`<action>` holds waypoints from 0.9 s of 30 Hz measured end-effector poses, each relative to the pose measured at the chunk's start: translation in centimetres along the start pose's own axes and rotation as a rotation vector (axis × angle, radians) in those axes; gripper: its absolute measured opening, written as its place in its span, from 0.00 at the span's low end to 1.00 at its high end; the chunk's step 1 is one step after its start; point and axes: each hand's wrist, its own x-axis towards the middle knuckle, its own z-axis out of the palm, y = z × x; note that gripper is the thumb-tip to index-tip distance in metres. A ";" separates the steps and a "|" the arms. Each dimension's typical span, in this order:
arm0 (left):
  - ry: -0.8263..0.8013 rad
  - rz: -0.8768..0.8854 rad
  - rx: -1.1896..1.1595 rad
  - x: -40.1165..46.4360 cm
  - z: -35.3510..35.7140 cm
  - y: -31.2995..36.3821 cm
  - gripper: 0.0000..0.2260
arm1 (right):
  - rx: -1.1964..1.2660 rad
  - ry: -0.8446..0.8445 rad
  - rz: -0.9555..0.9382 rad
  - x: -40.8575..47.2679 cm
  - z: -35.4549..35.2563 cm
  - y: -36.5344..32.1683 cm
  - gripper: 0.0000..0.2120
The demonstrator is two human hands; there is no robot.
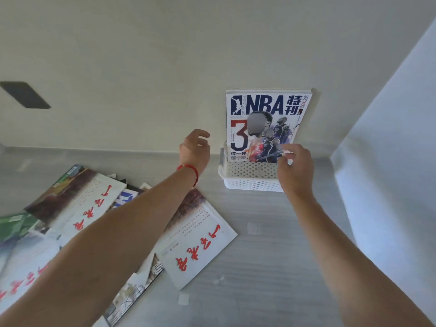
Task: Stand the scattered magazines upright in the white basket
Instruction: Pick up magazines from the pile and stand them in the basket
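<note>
We see the NBA magazine (266, 123) standing upright in the white basket (252, 179) against the wall, our right hand (295, 166) near its corner, grip unclear, left hand (194, 149) loosely curled, empty

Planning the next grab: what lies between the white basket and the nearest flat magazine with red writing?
In the head view, only bare grey tabletop separates the white basket from that magazine; the left hand hovers above.

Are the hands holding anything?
Neither clearly holds anything. The left hand is loose and empty; the right hand is at the magazine's lower corner, grip unclear.
</note>
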 end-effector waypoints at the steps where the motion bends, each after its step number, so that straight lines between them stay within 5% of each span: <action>1: 0.005 0.020 0.017 -1.3 -1.6 -1.3 0.17 | 0.002 0.002 -0.020 -1.8 0.6 -0.3 0.15; 4: 0.036 0.006 0.141 -5.3 -7.0 -6.0 0.15 | 0.068 -0.147 -0.018 -7.5 3.3 -1.3 0.11; 9: 0.054 -0.170 0.329 -11.2 -16.1 -14.8 0.13 | -0.034 -0.638 -0.061 -16.2 10.4 -3.0 0.08; 14: -0.114 -0.079 0.540 -14.2 -21.4 -20.2 0.13 | -0.474 -1.016 -0.105 -22.4 16.7 -2.9 0.33; 18: -0.331 0.051 0.565 -14.0 -22.5 -21.5 0.18 | -0.837 -0.965 -0.256 -26.6 18.8 -0.6 0.47; 27: -0.588 0.449 0.723 -10.7 -19.6 -20.4 0.20 | -0.871 -1.116 -0.438 -26.7 11.8 2.6 0.41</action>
